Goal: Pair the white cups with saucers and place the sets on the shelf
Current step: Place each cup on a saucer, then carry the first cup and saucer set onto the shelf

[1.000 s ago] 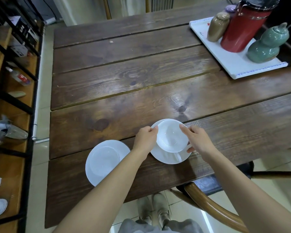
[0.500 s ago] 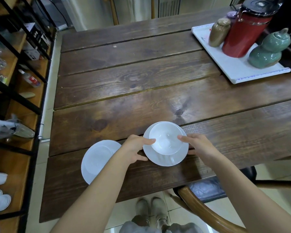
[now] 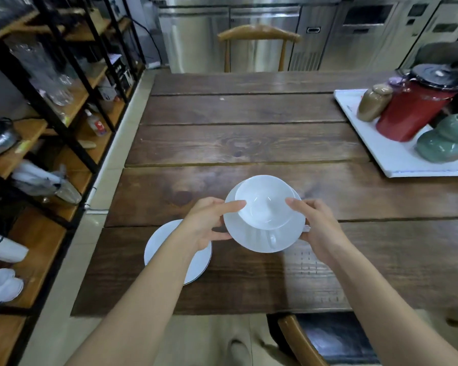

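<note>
White china, centre frame: you've got the cup [image 3: 264, 203] seated in its saucer [image 3: 259, 240], handle pointing toward you, and the set looks to be lifted off the wooden worktop [image 3: 243, 143] rather than resting on it, though I can't be certain from this angle. Left hand [image 3: 209, 223] pinches the saucer's left rim, index finger laid across to the cup's lip. Right hand [image 3: 317, 228] clamps the right rim the same way, fingertips touching the cup. Both hands closed on the one set.

Step in hand, as I read it: first pairing done, carry to the shelf [image 3: 50, 159] at frame left. Next move calls for a level swing left; the cup only sits loose in the saucer, so keep those fingers on its lip and don't tilt. Pick a bare patch of board; several tiers are cluttered.

Second saucer [image 3: 156, 249] lies lower left on the worktop, partly under your left forearm, nothing in it. No second cup visible.

White tray [image 3: 397, 165] at right edge holds a red jug [image 3: 413, 112], a brown jar [image 3: 373, 103] and a green lidded pot [image 3: 444, 143]. Not part of the job.
</note>
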{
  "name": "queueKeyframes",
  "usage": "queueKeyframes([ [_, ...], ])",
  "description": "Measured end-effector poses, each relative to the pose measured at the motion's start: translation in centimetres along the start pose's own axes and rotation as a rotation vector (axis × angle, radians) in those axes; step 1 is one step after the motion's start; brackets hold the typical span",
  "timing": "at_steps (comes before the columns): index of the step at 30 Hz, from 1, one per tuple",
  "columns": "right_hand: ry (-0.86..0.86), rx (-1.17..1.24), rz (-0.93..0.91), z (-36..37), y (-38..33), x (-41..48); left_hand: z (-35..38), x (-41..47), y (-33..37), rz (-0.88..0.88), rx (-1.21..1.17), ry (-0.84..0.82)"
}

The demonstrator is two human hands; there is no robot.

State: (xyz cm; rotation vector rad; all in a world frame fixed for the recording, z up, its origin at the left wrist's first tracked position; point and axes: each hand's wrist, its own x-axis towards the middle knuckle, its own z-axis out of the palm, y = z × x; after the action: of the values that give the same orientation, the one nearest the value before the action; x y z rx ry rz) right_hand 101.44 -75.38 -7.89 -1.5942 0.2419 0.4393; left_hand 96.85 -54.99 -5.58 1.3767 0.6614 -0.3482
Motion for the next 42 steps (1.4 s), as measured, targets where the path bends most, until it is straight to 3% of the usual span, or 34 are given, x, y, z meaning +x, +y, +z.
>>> queueKeyframes([
  [12,-0.271,-0.089,-0.066,12.5,-0.9,-7.2,-11.6,-11.8,-4.0,0.149,-0.215,0.304],
  [20,-0.652,-0.168,-0.052,26.8,1.9,-18.7,-22.6,-27.0,-11.8,0.223,-0.429,0.612],
  [29,-1.117,-0.317,-0.004,43.2,7.5,-33.8,-31.6,-44.2,-22.1,0.263,-0.659,1.122],
  [42,-1.521,-0.532,0.030,59.3,13.3,-49.8,-39.8,-56.8,-31.3,0.253,-0.922,1.564],
])
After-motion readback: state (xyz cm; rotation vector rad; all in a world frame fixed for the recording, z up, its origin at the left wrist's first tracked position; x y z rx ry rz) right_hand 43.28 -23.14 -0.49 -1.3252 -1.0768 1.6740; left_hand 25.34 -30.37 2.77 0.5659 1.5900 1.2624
